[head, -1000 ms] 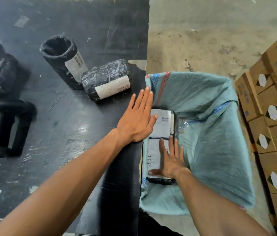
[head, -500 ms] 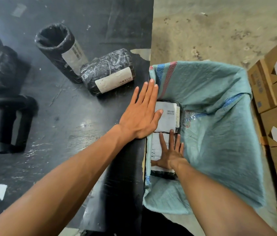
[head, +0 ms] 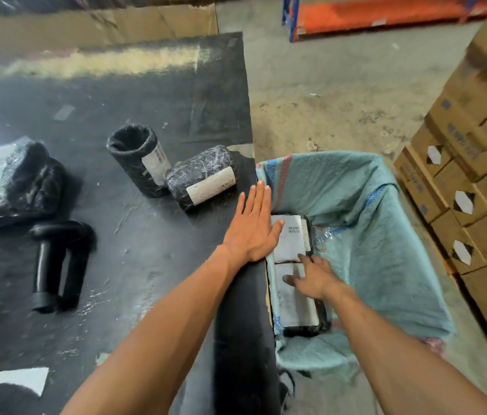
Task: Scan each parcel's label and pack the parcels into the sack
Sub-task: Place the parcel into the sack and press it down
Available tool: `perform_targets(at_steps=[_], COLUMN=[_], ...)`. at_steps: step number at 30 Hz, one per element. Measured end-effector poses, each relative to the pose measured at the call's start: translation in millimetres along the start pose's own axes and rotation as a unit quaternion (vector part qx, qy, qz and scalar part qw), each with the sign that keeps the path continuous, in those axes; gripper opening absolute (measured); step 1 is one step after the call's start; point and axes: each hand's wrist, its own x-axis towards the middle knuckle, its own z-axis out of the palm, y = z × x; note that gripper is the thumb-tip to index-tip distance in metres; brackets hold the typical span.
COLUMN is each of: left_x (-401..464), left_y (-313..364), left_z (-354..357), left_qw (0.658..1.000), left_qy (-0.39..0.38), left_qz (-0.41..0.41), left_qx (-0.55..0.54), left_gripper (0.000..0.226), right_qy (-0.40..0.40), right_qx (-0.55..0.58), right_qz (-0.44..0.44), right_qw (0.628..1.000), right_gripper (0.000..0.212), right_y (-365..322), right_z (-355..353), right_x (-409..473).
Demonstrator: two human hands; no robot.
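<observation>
A light-green woven sack (head: 365,241) hangs open beside the black table (head: 134,235). Inside it lie two black parcels with white labels, one farther (head: 291,238) and one nearer (head: 294,301). My right hand (head: 311,277) hovers with spread fingers over the nearer parcel, holding nothing. My left hand (head: 252,229) lies flat on the table's right edge, its thumb over the sack's rim. On the table stand an upright black cylinder parcel (head: 136,158) and a lying black wrapped parcel (head: 202,176), both labelled. A black handheld scanner (head: 56,262) lies at the left.
More black wrapped parcels (head: 26,178) lie at the table's left edge. Stacked cardboard boxes (head: 472,187) stand to the right of the sack. Flattened cardboard (head: 95,25) and an orange rack (head: 380,12) are at the back, with concrete floor (head: 326,94) between.
The view has tilted up, showing more floor and the rack. My right hand has lifted a little off the nearer parcel in the sack. My left hand stays on the table edge.
</observation>
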Motion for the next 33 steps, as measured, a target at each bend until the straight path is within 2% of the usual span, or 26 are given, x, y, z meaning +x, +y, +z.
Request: perform_targets(at_steps=[6, 10, 12, 16, 19, 22, 25, 29, 33], left_x=[-4, -15, -20, -32, -48, -73, -103, -145, -174], left_y=[-1, -17, -32, -77, -130, -189, -254, -343, -414], left_z=[-23, -67, -95, -155, -192, -223, -244, -255, -243], left_qw=[0.999, 0.988, 0.978, 0.967, 0.961, 0.960, 0.964, 0.964, 0.948], left_qy=[-0.019, 0.080, 0.136, 0.208, 0.248, 0.267, 0.265, 0.241, 0.195], left_qz=[0.025, 0.121, 0.146, 0.135, 0.117, 0.082, 0.017, -0.113, -0.248], left_qx=[-0.038, -0.053, -0.063, -0.060, -0.038, -0.021, 0.004, 0.020, -0.026], left_gripper=[0.079, 0.051, 0.044, 0.046, 0.051, 0.053, 0.055, 0.058, 0.065], right_qy=[0.152, 0.266, 0.306, 0.343, 0.366, 0.373, 0.366, 0.327, 0.259], right_qx=[0.076, 0.100, 0.099, 0.084, 0.060, 0.056, 0.026, -0.004, -0.041], right_qz=[0.002, 0.026, 0.019, -0.020, -0.066, -0.112, -0.150, -0.192, -0.198], right_qw=[0.985, 0.958, 0.947, 0.935, 0.926, 0.919, 0.918, 0.925, 0.944], right_gripper=[0.074, 0.075, 0.078, 0.084, 0.079, 0.083, 0.079, 0.073, 0.083], right_y=[-10, -47, -75, -146, -208, -271, -330, -403, -456], right_z=[-42, -77, -91, -111, -115, -110, -96, -68, -30], right_x=[-43, -81, -98, -128, -138, -142, -145, -144, -136])
